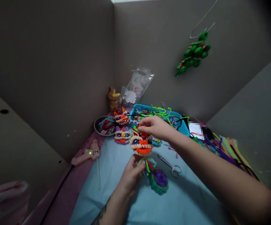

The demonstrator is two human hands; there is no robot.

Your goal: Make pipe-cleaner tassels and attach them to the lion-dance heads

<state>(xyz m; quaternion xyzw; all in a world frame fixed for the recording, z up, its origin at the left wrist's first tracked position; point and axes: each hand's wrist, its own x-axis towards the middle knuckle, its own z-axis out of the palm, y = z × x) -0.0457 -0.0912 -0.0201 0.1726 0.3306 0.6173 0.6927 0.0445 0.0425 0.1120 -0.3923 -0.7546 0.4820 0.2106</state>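
A lion head made of fuzzy pipe cleaners, with cream trim, dark blue eyes and an orange mouth, is upright between my hands. Below it, my left hand is closed around a bunch of coloured pipe-cleaner strands. Beside that hand is a round green piece with a purple centre. My right hand pinches at the top of the lion head, near its ear; what lies between the fingertips is too small to make out.
Scissors lie on the blue mat. A pink glue gun is left. Behind are finished lion heads, a metal bowl and a blue tray of pipe cleaners. More pipe cleaners lie right.
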